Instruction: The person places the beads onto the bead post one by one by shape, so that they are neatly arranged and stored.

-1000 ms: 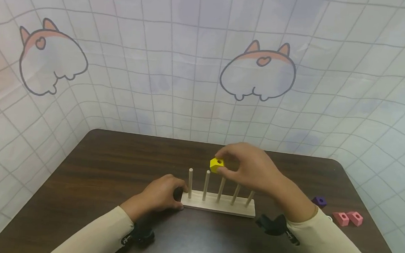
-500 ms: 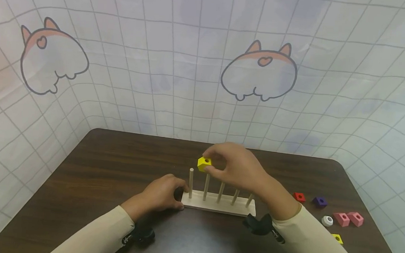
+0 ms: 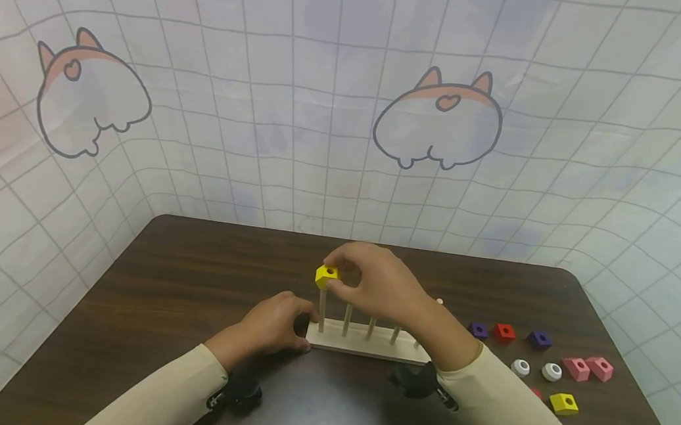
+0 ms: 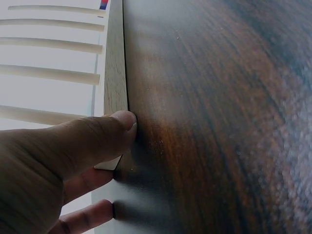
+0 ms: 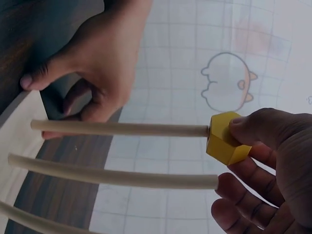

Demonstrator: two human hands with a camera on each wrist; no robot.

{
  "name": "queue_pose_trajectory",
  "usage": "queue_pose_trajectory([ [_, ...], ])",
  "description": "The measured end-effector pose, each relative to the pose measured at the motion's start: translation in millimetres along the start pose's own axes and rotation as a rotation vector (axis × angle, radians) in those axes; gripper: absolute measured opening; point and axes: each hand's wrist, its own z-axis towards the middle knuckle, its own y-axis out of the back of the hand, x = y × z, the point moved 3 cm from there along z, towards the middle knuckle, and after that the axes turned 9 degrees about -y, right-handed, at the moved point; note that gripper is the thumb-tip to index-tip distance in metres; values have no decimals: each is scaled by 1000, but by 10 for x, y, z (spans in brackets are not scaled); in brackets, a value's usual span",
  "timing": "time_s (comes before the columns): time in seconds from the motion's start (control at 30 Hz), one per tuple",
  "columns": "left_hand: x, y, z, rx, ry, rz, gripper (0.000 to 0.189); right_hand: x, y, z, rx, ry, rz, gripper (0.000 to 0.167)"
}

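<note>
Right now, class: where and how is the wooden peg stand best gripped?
Probably by the left end of the wooden peg stand, coming from the left and pinching across its base: that is narrow and flat, with the upright pegs set inward.

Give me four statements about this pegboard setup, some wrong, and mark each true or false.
1. The right hand holds a yellow faceted block at the tip of a pale wooden peg. True.
2. The left hand hangs clear of the pale wooden base. False: it grips the base's end.
3. Two round white beads lie on the dark brown table. True.
4. Both angular dark purple blocks sit on pegs. False: they lie on the table.
</note>
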Motion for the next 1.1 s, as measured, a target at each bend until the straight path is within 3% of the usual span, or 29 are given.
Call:
queue_pose_trajectory([
  [0.47,-19,6,6,3,5,0,42,52,-213,-51,10,-137,91,26],
  [0.73,-26,27,-14,-10,-8,-15,41,121,-346,-107,-34,-183,38,34],
  [0.9,-18,31,-18,-20,-4,-19,40,105,-451,-143,-96,-181,66,44],
  [1.1,-17,16,-9,-12,-2,-16,40,4,-603,-223,-182,-189,122,68],
])
